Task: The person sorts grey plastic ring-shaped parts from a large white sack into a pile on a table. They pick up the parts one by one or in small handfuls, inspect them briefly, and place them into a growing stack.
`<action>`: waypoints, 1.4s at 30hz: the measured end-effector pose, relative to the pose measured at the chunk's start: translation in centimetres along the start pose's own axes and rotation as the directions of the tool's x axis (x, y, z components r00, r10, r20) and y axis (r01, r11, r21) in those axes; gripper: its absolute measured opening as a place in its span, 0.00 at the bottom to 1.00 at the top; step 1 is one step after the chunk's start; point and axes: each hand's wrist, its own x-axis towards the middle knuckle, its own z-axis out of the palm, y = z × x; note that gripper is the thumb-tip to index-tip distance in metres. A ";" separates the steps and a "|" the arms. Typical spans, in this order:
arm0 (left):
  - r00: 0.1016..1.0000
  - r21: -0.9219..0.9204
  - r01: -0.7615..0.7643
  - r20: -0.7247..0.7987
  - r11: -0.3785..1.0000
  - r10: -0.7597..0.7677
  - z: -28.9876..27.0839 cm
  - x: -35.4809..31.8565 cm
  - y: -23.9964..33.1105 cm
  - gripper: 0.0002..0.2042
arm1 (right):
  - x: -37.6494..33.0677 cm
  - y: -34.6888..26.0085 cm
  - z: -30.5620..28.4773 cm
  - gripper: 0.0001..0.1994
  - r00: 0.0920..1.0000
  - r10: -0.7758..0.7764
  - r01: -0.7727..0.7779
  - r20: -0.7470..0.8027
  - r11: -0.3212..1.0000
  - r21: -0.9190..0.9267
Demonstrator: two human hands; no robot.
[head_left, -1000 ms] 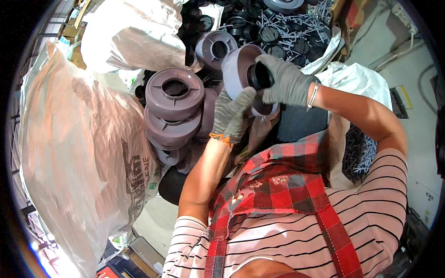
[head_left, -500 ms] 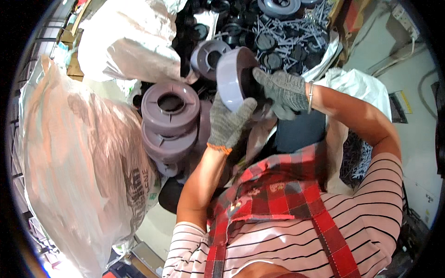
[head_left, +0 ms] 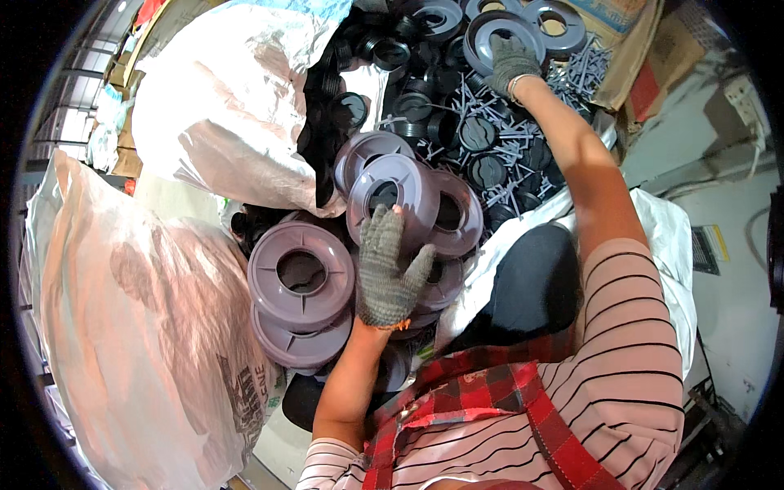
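At the far left stands a bulging, pinkish-white woven plastic sack (head_left: 147, 310), with dark lettering near its lower right edge. Above it and further right, a second sack, of crumpled white plastic sheeting (head_left: 237, 106), slumps toward the heap. Next comes a broad purple-grey plastic ring with spokes on its face (head_left: 298, 310), resting on a similar ring below (head_left: 298, 349).

Right of this pile is the left hand in a grey knitted glove with an orange cuff (head_left: 385, 269). Its fingers are extended and the thumb is spread away; they lie against the near side of a tilted purple-grey flanged plastic ring (head_left: 412, 188), without closing around it. Similar rings sit behind it (head_left: 355, 159) and just to its right (head_left: 467, 214).

Beyond lie round black ribbed plastic caps (head_left: 412, 106) and, mixed among them, thin pale-grey plastic sticks (head_left: 498, 122). At the upper right, the right hand, in a matching grey glove (head_left: 514, 64), reaches onto a shallow grey plastic ring (head_left: 480, 45), its fingers at the central opening; whether they grip cannot be told. Brown cardboard (head_left: 641, 77) stands further right.
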 end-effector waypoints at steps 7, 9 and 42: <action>0.948 -0.626 0.272 0.044 0.731 -0.314 -0.2 0.7 1.9 0.22 | -2.9 -1.3 -2.7 0.38 0.916 0.014 -0.085 0.400 0.983 0.160; 0.868 -0.797 0.421 0.214 0.434 -0.449 -0.1 1.7 2.5 0.20 | -5.7 -3.2 -6.9 0.43 0.880 -0.013 -0.123 0.476 0.959 0.254; 0.777 -0.820 0.301 -0.085 0.486 -0.624 -6.0 -4.5 7.9 0.13 | -15.8 6.1 -2.4 0.17 0.797 0.086 -0.174 0.598 0.981 0.091</action>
